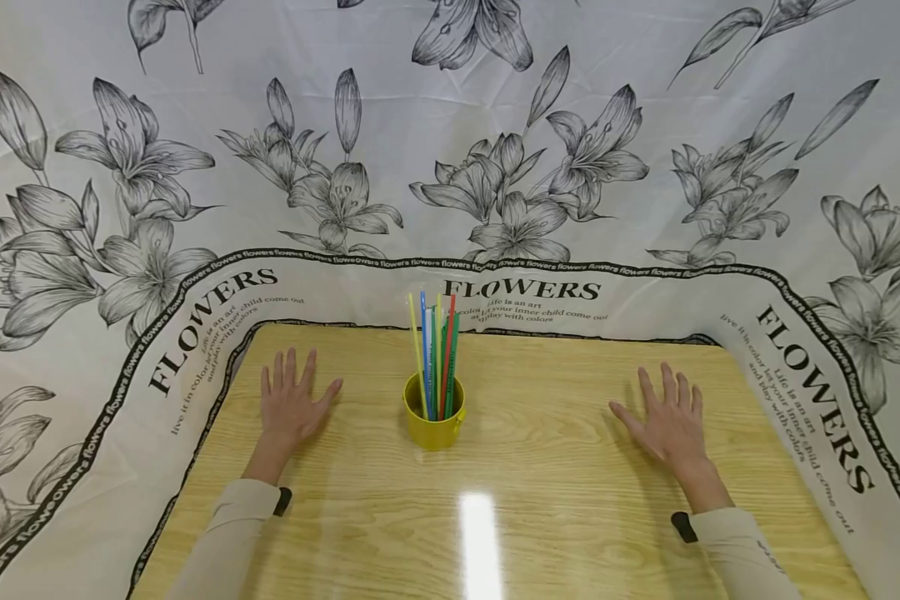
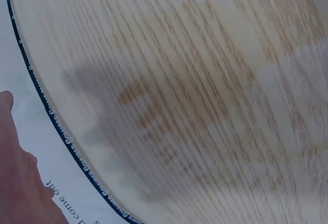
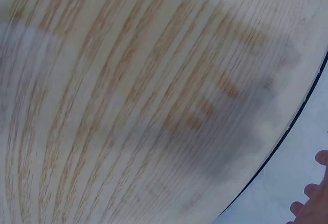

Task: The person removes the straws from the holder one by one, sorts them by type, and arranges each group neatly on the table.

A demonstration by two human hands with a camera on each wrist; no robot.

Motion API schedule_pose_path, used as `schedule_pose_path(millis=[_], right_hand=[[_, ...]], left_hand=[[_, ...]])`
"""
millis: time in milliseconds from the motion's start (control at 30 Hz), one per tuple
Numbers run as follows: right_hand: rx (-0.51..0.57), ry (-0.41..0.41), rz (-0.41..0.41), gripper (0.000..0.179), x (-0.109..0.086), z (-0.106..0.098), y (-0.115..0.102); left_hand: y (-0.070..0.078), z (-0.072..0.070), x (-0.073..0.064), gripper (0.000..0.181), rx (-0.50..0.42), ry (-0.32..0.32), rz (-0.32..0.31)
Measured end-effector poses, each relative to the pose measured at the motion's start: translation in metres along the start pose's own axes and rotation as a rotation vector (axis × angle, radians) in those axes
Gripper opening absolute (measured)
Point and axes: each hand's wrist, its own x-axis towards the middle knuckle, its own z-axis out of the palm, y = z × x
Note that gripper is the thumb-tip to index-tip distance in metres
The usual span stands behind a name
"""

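Observation:
My left hand (image 1: pixel 291 404) is spread over the left part of the wooden table (image 1: pixel 555 500), palm down, with nothing in it. On the right side my right hand (image 1: pixel 669 421) is likewise spread, fingers apart and holding nothing. Between them, nearer the left hand, stands a yellow bucket (image 1: pixel 433 432) with a small side lug. Several thin sticks (image 1: pixel 422 358) in yellow, blue, white, green and red stand upright in it. In the left wrist view the left hand (image 2: pixel 23 167) shows at the left edge; the right hand (image 3: pixel 312 198) shows at the lower right corner of its wrist view.
A white cloth (image 1: pixel 390 208) printed with black lilies and the word FLOWERS rises behind the table and along both sides. Its dark border meets the table edge. A bright light reflection lies on the front middle of the tabletop.

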Motion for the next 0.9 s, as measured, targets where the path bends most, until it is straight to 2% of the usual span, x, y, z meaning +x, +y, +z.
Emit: schedule_pose_path(millis=[433, 900], right_hand=[[0.107, 0.185, -0.039, 0.064, 0.005, -0.003, -0.013], [0.150, 0.284, -0.078, 0.046, 0.008, -0.008, -0.029]], left_hand=[[0.009, -0.007, 0.003, 0.070, -0.027, 0.053, -0.032], [0.033, -0.016, 0.001, 0.070, -0.191, 0.067, -0.078]])
